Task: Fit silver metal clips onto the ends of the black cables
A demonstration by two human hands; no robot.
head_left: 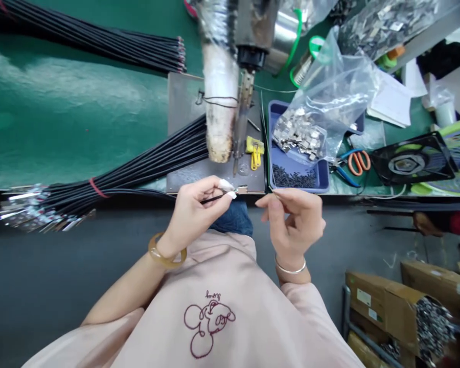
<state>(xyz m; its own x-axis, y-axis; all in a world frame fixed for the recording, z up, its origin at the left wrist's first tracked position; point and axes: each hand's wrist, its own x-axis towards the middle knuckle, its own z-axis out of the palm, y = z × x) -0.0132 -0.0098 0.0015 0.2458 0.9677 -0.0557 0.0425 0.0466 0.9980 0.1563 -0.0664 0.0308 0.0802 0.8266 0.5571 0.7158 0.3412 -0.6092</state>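
Gripping a black cable (212, 198), your left hand (193, 207) aims its metal connector (243, 189) rightward. Your right hand (294, 220), farther off, seemingly pinches thin wire (271, 176).

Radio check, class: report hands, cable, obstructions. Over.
Left fingers pinching black cable, metal connector exposed. Right fingers pinched, contents too small to tell. Possible obstruction: soldering iron, just beyond connector.

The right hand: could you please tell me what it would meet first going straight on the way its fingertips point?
Probably the small metal connector in front of the left hand, though depth is hard to judge here.
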